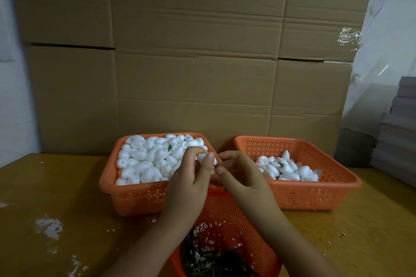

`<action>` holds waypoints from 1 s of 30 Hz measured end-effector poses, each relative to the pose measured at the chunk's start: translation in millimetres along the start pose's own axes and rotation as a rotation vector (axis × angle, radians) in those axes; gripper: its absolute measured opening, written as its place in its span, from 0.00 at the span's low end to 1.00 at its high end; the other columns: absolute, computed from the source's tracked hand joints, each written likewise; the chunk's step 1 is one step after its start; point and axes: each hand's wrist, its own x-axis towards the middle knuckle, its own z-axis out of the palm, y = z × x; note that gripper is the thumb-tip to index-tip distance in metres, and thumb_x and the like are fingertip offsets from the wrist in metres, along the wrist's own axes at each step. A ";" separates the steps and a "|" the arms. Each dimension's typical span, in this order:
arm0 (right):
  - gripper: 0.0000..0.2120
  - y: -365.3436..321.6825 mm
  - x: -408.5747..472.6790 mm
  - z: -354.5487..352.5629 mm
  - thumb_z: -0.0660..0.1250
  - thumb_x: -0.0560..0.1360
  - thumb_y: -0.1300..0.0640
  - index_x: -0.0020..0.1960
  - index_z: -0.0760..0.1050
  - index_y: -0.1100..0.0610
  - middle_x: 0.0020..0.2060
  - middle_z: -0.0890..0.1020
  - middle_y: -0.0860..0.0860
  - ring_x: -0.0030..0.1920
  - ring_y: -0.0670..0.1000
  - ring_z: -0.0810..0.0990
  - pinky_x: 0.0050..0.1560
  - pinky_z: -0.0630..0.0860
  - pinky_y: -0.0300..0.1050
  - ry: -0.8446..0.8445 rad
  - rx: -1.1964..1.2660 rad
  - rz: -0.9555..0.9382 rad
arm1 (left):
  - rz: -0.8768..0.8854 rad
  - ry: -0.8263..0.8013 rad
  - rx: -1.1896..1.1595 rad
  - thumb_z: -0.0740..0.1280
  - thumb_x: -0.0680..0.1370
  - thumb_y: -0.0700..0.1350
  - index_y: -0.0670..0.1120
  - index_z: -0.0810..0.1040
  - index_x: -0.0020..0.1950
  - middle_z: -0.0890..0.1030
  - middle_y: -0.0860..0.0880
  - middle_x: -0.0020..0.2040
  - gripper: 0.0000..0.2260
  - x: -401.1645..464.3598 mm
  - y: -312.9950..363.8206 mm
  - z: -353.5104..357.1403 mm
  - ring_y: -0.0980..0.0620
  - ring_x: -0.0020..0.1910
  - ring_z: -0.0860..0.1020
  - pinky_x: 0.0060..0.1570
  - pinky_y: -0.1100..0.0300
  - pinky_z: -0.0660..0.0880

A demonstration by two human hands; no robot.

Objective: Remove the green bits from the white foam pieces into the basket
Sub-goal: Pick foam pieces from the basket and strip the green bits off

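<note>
Foam piece sits mid-frame, gripped in your left hand; your right hand pinches its green bit above the near basket, bottom center.

Pretty dim overall, kind of muddy and warm-toned, like weak indoor light with no obvious lamp in view. The white foam pieces are the brightest thing by far and nearly blow out, so you lose most surface detail on them. Shadows are soft, mostly pooling under the orange baskets and along the table edges. A bit of glare on the clear tape stuck to the cardboard boxes. Wide-angle lens bends the edges noticeably. Corners go darker and softer, and the fingers look slightly smeared.
</note>
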 end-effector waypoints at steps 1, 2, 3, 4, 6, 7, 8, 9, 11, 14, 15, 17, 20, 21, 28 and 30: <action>0.10 -0.5 -0.5 1.7 0.70 0.76 0.58 0.56 0.76 0.48 0.43 0.83 0.46 0.42 0.45 0.83 0.43 0.77 0.38 -0.028 -0.031 -0.014 | -0.021 0.009 -0.010 0.58 0.76 0.63 0.54 0.74 0.49 0.81 0.61 0.39 0.14 1.5 1.7 0.3 0.59 0.39 0.82 0.43 0.51 0.80; 0.12 -1.0 -0.8 3.3 0.70 0.75 0.58 0.56 0.76 0.47 0.43 0.82 0.45 0.41 0.44 0.82 0.42 0.76 0.37 -0.035 -0.068 -0.031 | -0.050 0.011 -0.035 0.58 0.75 0.64 0.54 0.75 0.47 0.81 0.62 0.38 0.16 3.4 3.6 0.8 0.60 0.39 0.81 0.43 0.55 0.78; 0.12 -2.0 -0.9 4.1 0.71 0.75 0.57 0.56 0.76 0.46 0.42 0.82 0.44 0.40 0.44 0.81 0.42 0.76 0.36 -0.024 -0.098 -0.046 | -0.084 0.000 -0.064 0.58 0.74 0.66 0.54 0.76 0.46 0.81 0.61 0.37 0.18 5.4 5.7 1.4 0.60 0.39 0.81 0.43 0.58 0.78; 0.12 -3.1 -0.7 4.2 0.71 0.75 0.57 0.56 0.76 0.46 0.42 0.81 0.44 0.40 0.44 0.81 0.41 0.76 0.36 -0.001 -0.112 -0.058 | -0.115 -0.023 -0.081 0.58 0.73 0.68 0.54 0.77 0.46 0.81 0.60 0.38 0.19 7.1 7.4 2.0 0.59 0.40 0.81 0.43 0.59 0.78; 0.10 -4.7 0.1 2.2 0.72 0.74 0.57 0.53 0.77 0.46 0.41 0.80 0.44 0.37 0.43 0.80 0.38 0.75 0.35 0.043 -0.114 -0.081 | -0.140 -0.072 -0.071 0.58 0.74 0.70 0.56 0.77 0.45 0.82 0.57 0.38 0.20 7.9 10.4 2.8 0.58 0.41 0.82 0.46 0.56 0.78; 0.09 -5.8 0.6 0.9 0.72 0.74 0.56 0.52 0.78 0.46 0.40 0.80 0.45 0.36 0.43 0.79 0.36 0.75 0.34 0.056 -0.122 -0.091 | -0.142 -0.086 -0.064 0.58 0.74 0.68 0.57 0.77 0.45 0.82 0.57 0.37 0.17 7.6 11.5 3.0 0.58 0.41 0.82 0.48 0.53 0.79; 0.08 -7.1 1.3 -0.2 0.72 0.74 0.56 0.50 0.78 0.46 0.39 0.80 0.46 0.35 0.43 0.79 0.35 0.75 0.35 0.068 -0.134 -0.095 | -0.145 -0.098 -0.063 0.58 0.74 0.68 0.59 0.77 0.45 0.82 0.57 0.38 0.16 7.4 12.9 2.9 0.57 0.41 0.82 0.49 0.50 0.79; 0.07 -8.2 2.0 -1.7 0.72 0.73 0.55 0.49 0.78 0.46 0.38 0.80 0.46 0.34 0.43 0.79 0.35 0.75 0.36 0.087 -0.144 -0.092 | -0.147 -0.112 -0.055 0.57 0.73 0.68 0.60 0.77 0.46 0.83 0.57 0.39 0.16 7.4 14.3 2.2 0.56 0.41 0.82 0.50 0.48 0.79; 0.05 -8.8 4.7 -7.3 0.72 0.73 0.54 0.47 0.78 0.46 0.34 0.80 0.46 0.31 0.42 0.78 0.32 0.73 0.35 0.173 -0.147 -0.065 | -0.137 -0.130 -0.015 0.55 0.73 0.69 0.62 0.76 0.50 0.84 0.57 0.41 0.17 8.4 16.1 -0.8 0.55 0.40 0.83 0.49 0.44 0.79; 0.06 -6.2 11.7 -23.5 0.71 0.75 0.57 0.49 0.78 0.47 0.31 0.80 0.48 0.29 0.43 0.76 0.31 0.72 0.37 0.377 -0.119 0.017 | -0.111 -0.090 0.101 0.59 0.79 0.60 0.63 0.75 0.49 0.83 0.61 0.42 0.06 13.9 14.7 -9.3 0.59 0.39 0.83 0.48 0.48 0.79; 0.08 -5.6 14.0 -29.5 0.69 0.76 0.58 0.53 0.77 0.49 0.32 0.81 0.50 0.29 0.43 0.77 0.32 0.73 0.39 0.443 -0.091 0.050 | -0.107 -0.060 0.143 0.61 0.80 0.55 0.61 0.75 0.48 0.83 0.62 0.42 0.04 16.3 13.1 -12.9 0.60 0.39 0.82 0.47 0.50 0.79; 0.15 -5.8 16.9 -39.2 0.66 0.77 0.62 0.62 0.73 0.52 0.39 0.83 0.54 0.31 0.43 0.81 0.35 0.77 0.39 0.538 0.062 0.110 | -0.111 0.003 0.221 0.63 0.80 0.51 0.58 0.77 0.45 0.83 0.62 0.42 0.06 21.0 8.8 -20.5 0.61 0.42 0.81 0.46 0.54 0.78; 0.31 -5.4 16.7 -46.5 0.61 0.79 0.66 0.76 0.56 0.46 0.51 0.82 0.51 0.41 0.46 0.86 0.39 0.80 0.37 0.532 0.227 0.149 | -0.090 0.044 0.449 0.63 0.79 0.50 0.57 0.78 0.46 0.81 0.60 0.45 0.05 26.9 1.2 -33.8 0.62 0.46 0.79 0.41 0.62 0.73; 0.33 -4.8 16.8 -46.8 0.60 0.79 0.67 0.77 0.54 0.45 0.52 0.82 0.50 0.43 0.47 0.86 0.41 0.80 0.38 0.515 0.221 0.159 | -0.075 0.031 0.550 0.63 0.79 0.50 0.57 0.79 0.48 0.81 0.59 0.47 0.05 28.5 -1.9 -38.3 0.60 0.47 0.78 0.40 0.62 0.72; 0.12 -5.7 15.0 -26.4 0.65 0.76 0.65 0.57 0.78 0.54 0.40 0.86 0.54 0.35 0.47 0.82 0.40 0.78 0.48 0.210 -0.093 0.232 | -0.222 -0.373 1.024 0.50 0.81 0.62 0.57 0.78 0.55 0.79 0.56 0.56 0.19 31.9 -16.9 -49.1 0.54 0.53 0.77 0.49 0.55 0.74; 0.09 -5.4 11.5 -18.7 0.65 0.77 0.65 0.55 0.79 0.56 0.38 0.85 0.55 0.34 0.48 0.80 0.41 0.78 0.53 0.025 -0.157 0.228 | -0.248 -0.459 1.088 0.45 0.81 0.63 0.56 0.77 0.51 0.80 0.55 0.49 0.23 31.6 -18.2 -48.7 0.55 0.47 0.78 0.46 0.56 0.73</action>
